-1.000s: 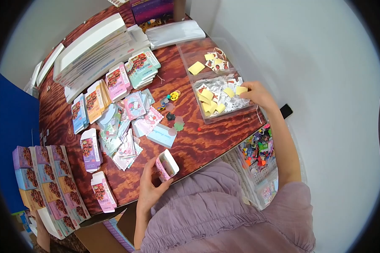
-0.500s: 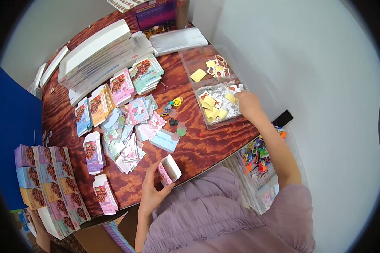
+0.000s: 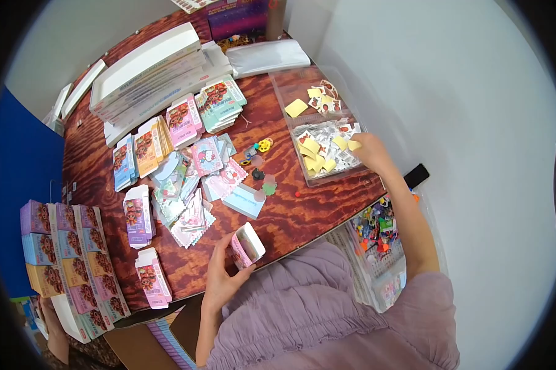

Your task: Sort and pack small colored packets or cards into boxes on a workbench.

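My left hand grips a small pink carton at the near table edge, its open end turned up toward the right. The inside looks pale. At the right, my right hand is over the side of a clear plastic tray, fingers pinched on a small yellow piece. Below it in the tray's near compartment lie silvery packets and more yellow pieces. The far compartment holds yellow pieces and printed stickers.
Flat cards and small colourful trinkets lie mid-table. Folded cartons and long white boxes stand behind. Stacked filled displays are at left, beside another person's hand. A bin of toys sits at right.
A yellow piece now shows at my right fingertips, where none was clear before. My left hand keeps the carton in nearly the same place. The whole view has shifted slightly.
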`<state>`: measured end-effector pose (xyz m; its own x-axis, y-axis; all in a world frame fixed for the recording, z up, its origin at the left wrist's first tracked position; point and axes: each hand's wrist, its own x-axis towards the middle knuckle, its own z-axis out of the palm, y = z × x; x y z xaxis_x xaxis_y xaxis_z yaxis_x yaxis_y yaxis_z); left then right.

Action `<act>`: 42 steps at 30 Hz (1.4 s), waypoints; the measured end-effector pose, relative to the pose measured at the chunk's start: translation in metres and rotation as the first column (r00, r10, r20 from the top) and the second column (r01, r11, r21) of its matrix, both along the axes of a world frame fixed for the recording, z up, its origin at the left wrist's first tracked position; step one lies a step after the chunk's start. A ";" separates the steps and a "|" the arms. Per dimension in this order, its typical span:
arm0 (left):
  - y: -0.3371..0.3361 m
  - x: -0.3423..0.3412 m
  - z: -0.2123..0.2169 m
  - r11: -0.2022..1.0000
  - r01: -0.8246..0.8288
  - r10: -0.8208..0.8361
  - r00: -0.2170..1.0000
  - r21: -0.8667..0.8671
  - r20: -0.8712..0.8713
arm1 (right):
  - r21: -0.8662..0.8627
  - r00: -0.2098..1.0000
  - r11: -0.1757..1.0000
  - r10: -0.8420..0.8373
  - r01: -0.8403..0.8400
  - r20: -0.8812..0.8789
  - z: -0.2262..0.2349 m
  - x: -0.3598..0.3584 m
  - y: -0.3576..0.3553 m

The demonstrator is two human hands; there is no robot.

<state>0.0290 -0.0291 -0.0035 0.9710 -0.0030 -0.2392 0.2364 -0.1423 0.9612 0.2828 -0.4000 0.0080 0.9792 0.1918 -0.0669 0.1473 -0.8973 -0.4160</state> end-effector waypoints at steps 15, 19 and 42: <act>0.000 0.003 -0.003 1.000 0.008 -0.008 1.000 -0.002 0.000 | -0.073 0.969 0.991 -0.090 0.110 0.231 -0.013 0.020 0.010; -0.001 0.005 0.002 0.999 0.026 -0.027 0.999 0.041 0.035 | -0.163 0.970 0.972 -0.133 0.168 0.204 -0.037 0.020 0.018; -0.021 0.027 0.004 0.946 -0.047 -0.014 0.983 0.322 0.182 | 0.728 0.850 0.679 0.439 -0.100 -0.292 0.054 -0.105 0.146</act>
<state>0.0555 -0.0503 0.0006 0.9970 0.0617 -0.0465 0.0694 -0.4501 0.8903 0.1778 -0.2536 0.0616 0.7784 0.5990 -0.1879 0.0000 -0.2993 -0.9542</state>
